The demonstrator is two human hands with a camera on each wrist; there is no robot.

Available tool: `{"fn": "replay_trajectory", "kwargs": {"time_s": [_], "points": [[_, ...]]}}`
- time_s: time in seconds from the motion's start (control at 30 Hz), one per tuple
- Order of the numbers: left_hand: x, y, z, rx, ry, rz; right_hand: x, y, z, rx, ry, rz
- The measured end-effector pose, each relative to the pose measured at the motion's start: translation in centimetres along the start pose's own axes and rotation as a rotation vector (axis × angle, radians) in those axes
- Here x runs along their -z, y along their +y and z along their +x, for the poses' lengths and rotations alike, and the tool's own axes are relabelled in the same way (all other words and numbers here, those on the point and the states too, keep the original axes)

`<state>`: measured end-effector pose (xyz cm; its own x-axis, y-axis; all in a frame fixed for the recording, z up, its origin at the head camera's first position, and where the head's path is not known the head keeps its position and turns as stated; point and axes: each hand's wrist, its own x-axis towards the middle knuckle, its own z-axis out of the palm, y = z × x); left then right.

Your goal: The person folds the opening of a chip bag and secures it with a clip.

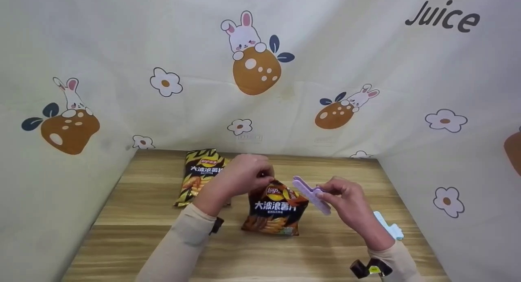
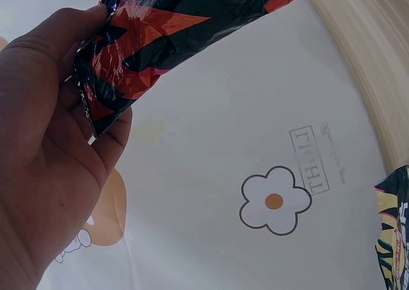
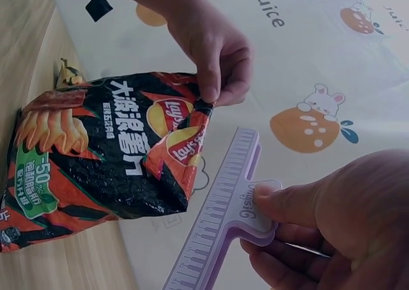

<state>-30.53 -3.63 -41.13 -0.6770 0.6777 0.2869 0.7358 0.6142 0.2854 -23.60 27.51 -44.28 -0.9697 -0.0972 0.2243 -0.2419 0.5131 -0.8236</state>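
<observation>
A black and red chip bag (image 1: 273, 210) stands upright on the table, its top corner pinched by my left hand (image 1: 248, 172). In the left wrist view the fingers curl behind the bag's upper edge. Between thumb and fingers, my right hand (image 1: 346, 198) grips a purple clip (image 1: 311, 195) by its handle tabs. In the right wrist view the clip (image 3: 220, 207) bears a piano-key print and lies just beside the bag's folded-over top (image 3: 185, 143), apart from it. Whether the clip's long bars are parted is hard to tell.
Behind my left forearm lies a black and yellow chip bag (image 1: 199, 176). A light blue clip (image 1: 390, 227) rests on the table at the right, by my right wrist. A printed cloth (image 1: 195, 111) hangs around the wooden table (image 1: 134, 233) at the back and sides.
</observation>
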Motion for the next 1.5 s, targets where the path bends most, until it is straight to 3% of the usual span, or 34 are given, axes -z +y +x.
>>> {"fn": "replay_trajectory", "kwargs": {"time_s": [0.27, 0.5, 0.83, 1.2, 1.5], "points": [[0.0, -0.1, -0.1, -0.035, 0.035, -0.007, -1.0, -0.5, 0.3, 0.068, -0.025, -0.003], [0.0, 0.0, 0.0, -0.049, 0.043, -0.003, -1.7, -0.8, 0.6, 0.050, -0.047, -0.012], [-0.1, 0.0, 0.0, -0.047, 0.038, -0.004, -2.3, -1.1, 0.8, 0.086, -0.060, -0.002], [-0.1, 0.0, 0.0, -0.060, 0.049, -0.008, -2.8, -1.0, 1.1, 0.114, -0.058, -0.063], [-0.1, 0.1, 0.1, -0.050, 0.043, -0.007, -3.1, -0.9, 1.1, 0.095, -0.059, -0.072]]}}
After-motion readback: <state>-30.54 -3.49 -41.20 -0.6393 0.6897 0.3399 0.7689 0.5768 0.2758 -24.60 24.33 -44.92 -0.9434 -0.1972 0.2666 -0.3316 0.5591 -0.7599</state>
